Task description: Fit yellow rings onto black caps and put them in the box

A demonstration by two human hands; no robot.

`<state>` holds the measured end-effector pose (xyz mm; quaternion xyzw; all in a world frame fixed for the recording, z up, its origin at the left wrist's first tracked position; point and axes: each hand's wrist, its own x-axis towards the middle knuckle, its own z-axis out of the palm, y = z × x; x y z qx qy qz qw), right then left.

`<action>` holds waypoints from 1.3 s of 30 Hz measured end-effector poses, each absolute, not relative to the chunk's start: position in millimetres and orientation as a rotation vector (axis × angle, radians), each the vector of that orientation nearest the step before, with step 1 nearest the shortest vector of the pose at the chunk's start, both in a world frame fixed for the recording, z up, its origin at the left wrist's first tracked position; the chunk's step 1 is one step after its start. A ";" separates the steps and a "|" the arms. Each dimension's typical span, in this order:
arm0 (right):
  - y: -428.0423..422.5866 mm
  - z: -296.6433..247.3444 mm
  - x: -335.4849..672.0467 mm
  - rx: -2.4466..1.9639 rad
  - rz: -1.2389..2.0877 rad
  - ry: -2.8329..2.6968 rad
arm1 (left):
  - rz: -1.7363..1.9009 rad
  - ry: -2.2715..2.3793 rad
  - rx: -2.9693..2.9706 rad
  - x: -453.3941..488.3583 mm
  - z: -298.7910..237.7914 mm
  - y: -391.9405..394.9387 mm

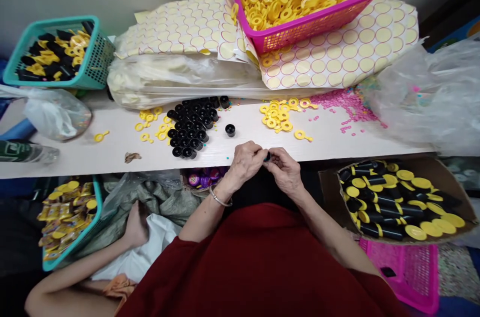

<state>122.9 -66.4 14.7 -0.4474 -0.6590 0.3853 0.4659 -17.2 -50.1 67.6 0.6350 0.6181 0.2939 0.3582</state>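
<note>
At the table's front edge, my left hand (245, 161) and my right hand (285, 169) meet around a small black cap (267, 157). Fingers of both hands are closed on it, and they hide most of its shape. Just beyond them a single black cap (230, 130) stands on the white table (240, 117). To the left, a cluster of black caps (193, 124) stands packed together, open side up. Yellow ring pieces with short tabs (277, 116) lie in a loose pile behind my right hand, and more yellow ring pieces (150, 117) lie left of the caps.
Pink beads (348, 104) are spilled at the right near a plastic bag (442, 92). A pink basket (307, 39) of yellow rings sits at the back on printed sheets (337, 64). A cardboard box (332, 202) stands right, teal baskets (99, 52) left. A person's bent leg (86, 262) is at lower left.
</note>
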 end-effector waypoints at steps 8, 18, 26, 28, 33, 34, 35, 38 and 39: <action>-98.0 6.3 118.9 -1.096 1.110 -1.581 | 1.015 1.192 1.587 -38.2 28.1 -98.2; -96.7 -2.1 114.2 -0.994 0.368 -2.126 | 1.151 1.522 1.404 -58.8 -12.5 -137.2; -48.7 -2.0 45.7 -0.751 0.393 -2.557 | 1.239 1.623 0.752 -81.4 -44.2 -138.9; -41.8 -2.0 24.5 -0.723 0.402 -2.618 | 1.350 1.631 0.671 -88.0 -47.0 -137.4; -39.1 -1.5 -3.3 -0.714 0.420 -2.636 | 1.484 1.753 0.559 -109.3 -48.8 -139.1; -39.1 -0.7 -5.2 -0.690 0.428 -2.631 | 1.489 1.765 0.547 -113.4 -49.5 -140.0; -38.9 0.4 -6.7 -0.670 0.431 -2.625 | 1.490 1.764 0.541 -116.9 -50.5 -140.8; -36.5 4.3 -12.1 -0.675 0.402 -2.635 | 1.510 1.720 0.541 -123.5 -54.3 -142.0; -35.5 5.6 -14.6 -0.698 0.377 -2.659 | 1.517 1.702 0.546 -124.4 -55.5 -141.9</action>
